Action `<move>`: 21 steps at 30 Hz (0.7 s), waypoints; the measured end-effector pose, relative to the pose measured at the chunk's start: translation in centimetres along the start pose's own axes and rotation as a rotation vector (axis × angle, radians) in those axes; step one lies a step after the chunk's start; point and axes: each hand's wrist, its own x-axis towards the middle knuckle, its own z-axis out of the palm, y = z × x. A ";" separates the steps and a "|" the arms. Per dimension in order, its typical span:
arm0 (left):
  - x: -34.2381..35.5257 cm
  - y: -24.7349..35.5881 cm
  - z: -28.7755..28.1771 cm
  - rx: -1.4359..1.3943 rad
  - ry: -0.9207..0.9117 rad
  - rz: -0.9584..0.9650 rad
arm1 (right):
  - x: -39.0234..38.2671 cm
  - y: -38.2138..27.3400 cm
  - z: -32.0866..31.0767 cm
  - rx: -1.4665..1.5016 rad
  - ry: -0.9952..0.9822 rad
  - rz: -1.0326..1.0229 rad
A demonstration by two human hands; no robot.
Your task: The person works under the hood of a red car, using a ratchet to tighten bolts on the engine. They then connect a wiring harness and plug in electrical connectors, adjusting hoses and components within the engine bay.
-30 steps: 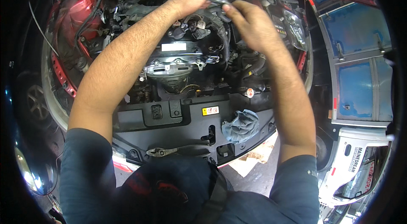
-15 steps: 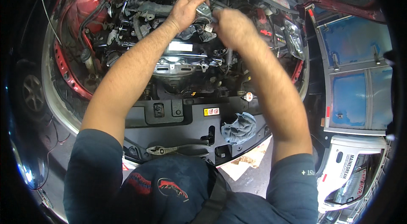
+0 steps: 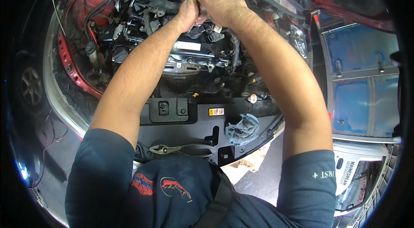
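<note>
Both my hands meet above the rear of a car engine [image 3: 189, 57]. My left hand [image 3: 189, 12] is closed, thumb and fingers pointing away from me. Against it, from the right, comes my right hand [image 3: 222, 3], with its back toward me and its fingers curled in. Whatever they grip lies hidden between them. Just below the hands are black connectors [image 3: 214, 36] and a dark engine cover with a white label [image 3: 188, 46].
Pliers [image 3: 179, 148] and a crumpled blue-grey glove or cloth [image 3: 242, 129] lie on the black front panel [image 3: 172, 131]. A red fender edge [image 3: 75, 70] borders the left side. Beyond the car at right stand blue-panelled doors [image 3: 351, 51].
My right hand has moved up and left, over my left hand. A silvery part that showed between them is now covered. The whole view has shifted slightly.
</note>
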 end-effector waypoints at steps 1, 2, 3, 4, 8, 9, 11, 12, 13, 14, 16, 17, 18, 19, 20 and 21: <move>0.2 0.0 0.2 -0.161 -0.010 -0.170 | 0.6 -0.4 0.2 0.054 -0.136 0.098; 0.2 0.1 0.3 -0.213 0.055 -0.178 | 0.9 -0.4 0.3 0.217 -0.258 0.233; 0.3 0.0 0.5 -0.251 0.092 -0.187 | 1.3 -0.6 0.5 0.343 -0.296 0.302; 0.4 0.0 0.7 -0.269 0.162 -0.172 | 1.5 -0.6 0.7 0.506 -0.315 0.352; 0.4 -0.7 -0.2 -0.224 -0.052 -0.132 | 1.1 0.8 1.5 0.291 -0.188 0.144; 0.5 -0.8 -0.4 -0.248 -0.140 -0.164 | 1.0 1.2 1.8 0.173 -0.059 0.019; 0.9 -1.1 -0.6 -0.236 -0.157 -0.211 | 1.1 1.4 2.3 0.056 -0.019 -0.088; 1.2 -1.2 -0.7 -0.275 -0.134 -0.197 | 1.3 1.4 2.4 0.173 -0.003 -0.051; 1.1 -1.4 -0.7 -0.300 -0.108 -0.172 | 1.8 1.0 2.5 0.272 -0.109 0.103; 1.1 -1.5 -0.6 -0.322 -0.084 -0.146 | 2.1 0.6 2.6 0.372 -0.226 0.218; 1.1 -1.7 -0.3 -0.263 -0.035 -0.157 | 2.4 0.5 2.3 0.504 -0.394 0.397; 1.0 -1.7 -0.4 -0.258 -0.044 -0.157 | 2.2 0.5 2.1 0.422 -0.345 0.328; 0.9 -1.7 -0.4 -0.250 -0.047 -0.155 | 1.9 0.5 1.8 0.347 -0.282 0.247; 0.9 -1.7 -0.4 -0.305 -0.095 -0.177 | 1.4 0.5 1.5 0.239 -0.229 0.236; 0.8 -1.7 -0.4 -0.311 -0.135 -0.188 | 1.1 0.5 1.2 0.157 -0.133 0.087; 0.7 -1.7 -0.4 -0.310 -0.141 -0.197 | 0.9 0.4 0.8 0.072 -0.071 -0.047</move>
